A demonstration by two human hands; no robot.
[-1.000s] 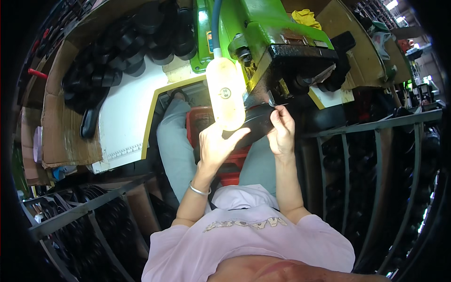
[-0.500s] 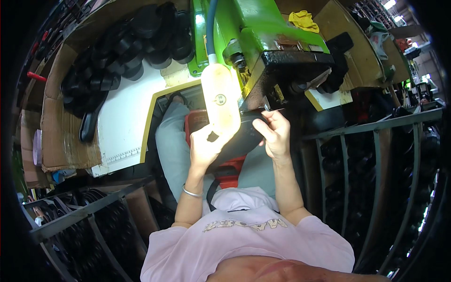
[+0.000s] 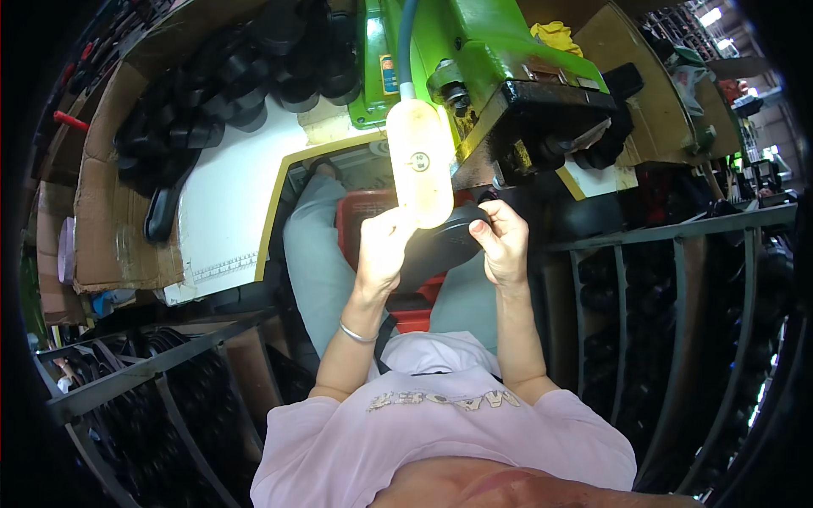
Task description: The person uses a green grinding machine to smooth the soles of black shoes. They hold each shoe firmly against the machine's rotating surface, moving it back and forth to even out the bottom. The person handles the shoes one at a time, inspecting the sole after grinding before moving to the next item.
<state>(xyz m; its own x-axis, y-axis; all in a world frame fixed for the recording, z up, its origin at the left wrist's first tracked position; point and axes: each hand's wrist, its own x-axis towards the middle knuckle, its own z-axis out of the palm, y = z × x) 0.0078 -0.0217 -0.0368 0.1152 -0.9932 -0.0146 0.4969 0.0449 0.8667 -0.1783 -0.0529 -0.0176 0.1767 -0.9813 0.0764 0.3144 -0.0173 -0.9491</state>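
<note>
My left hand [image 3: 383,252] and my right hand [image 3: 506,244] hold a black shoe sole [image 3: 440,245] between them, above my lap. The left fingers close on its left side, partly hidden in the lamp's glare. On the right, my thumb presses the sole's upper edge while the fingers curl behind it. A bright, oblong white lamp [image 3: 421,169] hangs over the sole and covers part of it. Just beyond my hands is the dark working end [image 3: 529,127] of a green machine [image 3: 491,51]; the sole appears apart from it.
A cardboard box [image 3: 102,203] at the left holds a heap of black soles [image 3: 220,93] beside a white tabletop [image 3: 222,203] with a yellow edge. Metal racks [image 3: 152,377] with black pieces flank me. A yellow cloth [image 3: 555,38] lies behind the machine.
Both hands have drawn the sole slightly back from the machine, and it has tilted to show more of its surface. My left hand has shifted right. The view has moved slightly.
</note>
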